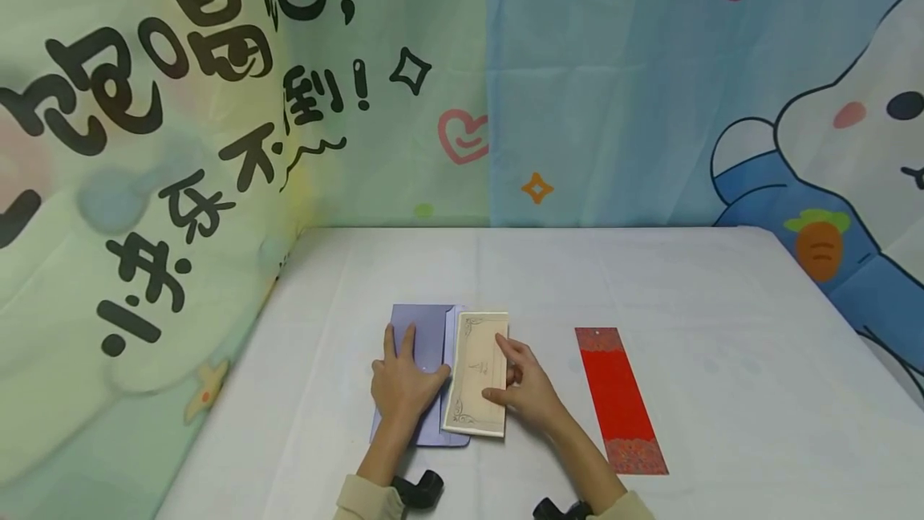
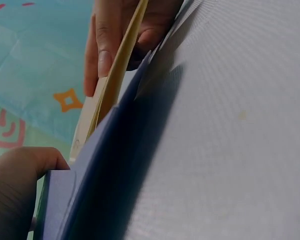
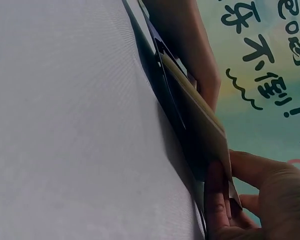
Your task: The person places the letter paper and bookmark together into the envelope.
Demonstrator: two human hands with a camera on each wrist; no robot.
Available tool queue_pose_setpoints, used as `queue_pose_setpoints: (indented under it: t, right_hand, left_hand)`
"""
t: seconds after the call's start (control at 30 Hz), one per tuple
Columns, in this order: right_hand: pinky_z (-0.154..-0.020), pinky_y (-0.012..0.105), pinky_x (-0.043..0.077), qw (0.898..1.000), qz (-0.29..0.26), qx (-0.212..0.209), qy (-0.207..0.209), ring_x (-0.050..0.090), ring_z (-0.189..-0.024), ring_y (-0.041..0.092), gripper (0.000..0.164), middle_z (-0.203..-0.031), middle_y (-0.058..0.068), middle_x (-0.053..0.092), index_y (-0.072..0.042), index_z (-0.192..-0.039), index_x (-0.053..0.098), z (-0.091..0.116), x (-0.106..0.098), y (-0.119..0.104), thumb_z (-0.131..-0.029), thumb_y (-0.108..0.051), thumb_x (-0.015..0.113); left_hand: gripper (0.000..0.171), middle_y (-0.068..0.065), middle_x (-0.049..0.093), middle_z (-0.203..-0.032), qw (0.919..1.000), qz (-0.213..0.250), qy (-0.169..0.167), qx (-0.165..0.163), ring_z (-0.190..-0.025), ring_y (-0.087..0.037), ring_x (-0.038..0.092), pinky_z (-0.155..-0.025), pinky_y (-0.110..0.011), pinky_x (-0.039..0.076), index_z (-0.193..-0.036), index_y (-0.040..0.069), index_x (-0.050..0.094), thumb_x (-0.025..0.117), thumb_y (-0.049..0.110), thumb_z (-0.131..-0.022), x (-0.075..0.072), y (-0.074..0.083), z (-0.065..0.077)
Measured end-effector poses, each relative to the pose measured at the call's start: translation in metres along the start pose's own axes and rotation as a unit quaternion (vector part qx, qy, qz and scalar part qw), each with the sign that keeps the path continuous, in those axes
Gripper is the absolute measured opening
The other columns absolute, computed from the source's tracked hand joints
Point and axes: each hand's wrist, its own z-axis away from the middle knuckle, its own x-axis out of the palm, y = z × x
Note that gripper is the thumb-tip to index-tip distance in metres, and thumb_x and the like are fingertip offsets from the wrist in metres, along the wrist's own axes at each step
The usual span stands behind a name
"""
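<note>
On the white table lies an open purple folder (image 1: 433,326) with an inner flap. My left hand (image 1: 406,383) rests on it, index and middle fingers stretched over the left panel and the thumb at the flap's edge. A cream printed paper booklet (image 1: 478,367) with ornate corners lies over the folder's right side. My right hand (image 1: 532,393) pinches the booklet's right edge. In the right wrist view, fingers (image 3: 217,200) grip both faces of the booklet (image 3: 217,145). From the left wrist view, the booklet (image 2: 110,95) stands tilted up beside the purple cover (image 2: 90,160).
A long red strip (image 1: 622,400) with patterned ends lies on the table (image 1: 743,392) to the right of my right hand. Printed cloth backdrops (image 1: 613,103) hang behind and to the left. Black wrist straps (image 1: 420,491) show near both sleeves.
</note>
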Motion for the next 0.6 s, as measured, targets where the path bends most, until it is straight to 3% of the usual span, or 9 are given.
queue_pose_setpoints:
  t: [0.17, 0.4, 0.6]
  right_hand:
    - [-0.057, 0.02, 0.041, 0.999, 0.025, -0.026, -0.011, 0.047, -0.072, 0.024, 0.087, -0.138, 0.021, 0.032, 0.006, -0.139, 0.032, 0.004, 0.004, -0.015, -0.064, 0.009, 0.076]
    - [-0.055, 0.018, 0.04, 0.995, 0.092, -0.039, -0.012, 0.044, -0.07, 0.013, 0.092, -0.136, 0.012, 0.037, 0.0, -0.141, 0.034, -0.007, 0.015, 0.006, -0.062, 0.001, 0.081]
    - [-0.054, 0.02, 0.042, 0.984, 0.151, -0.09, -0.02, 0.045, -0.065, 0.009, 0.092, -0.132, 0.013, 0.04, 0.003, -0.139, 0.035, -0.012, 0.025, 0.007, -0.06, 0.0, 0.082]
  left_hand:
    - [0.087, -0.011, 0.03, -0.146, 1.0, -0.006, -0.005, 0.002, -0.076, -0.035, 0.05, -0.05, -0.04, 0.041, -0.135, 0.022, 0.048, 0.068, 0.054, -0.057, 0.0, 0.0, 0.0]
    - [0.086, -0.012, 0.03, -0.146, 0.9999, -0.007, -0.008, 0.006, -0.076, -0.035, 0.05, -0.051, -0.039, 0.041, -0.136, 0.021, 0.048, 0.067, 0.054, -0.058, -0.001, 0.001, 0.001]
    - [0.086, -0.012, 0.031, -0.146, 0.9999, -0.007, -0.006, 0.008, -0.08, -0.037, 0.051, -0.053, -0.041, 0.043, -0.136, 0.022, 0.048, 0.067, 0.054, -0.059, -0.001, 0.001, 0.001]
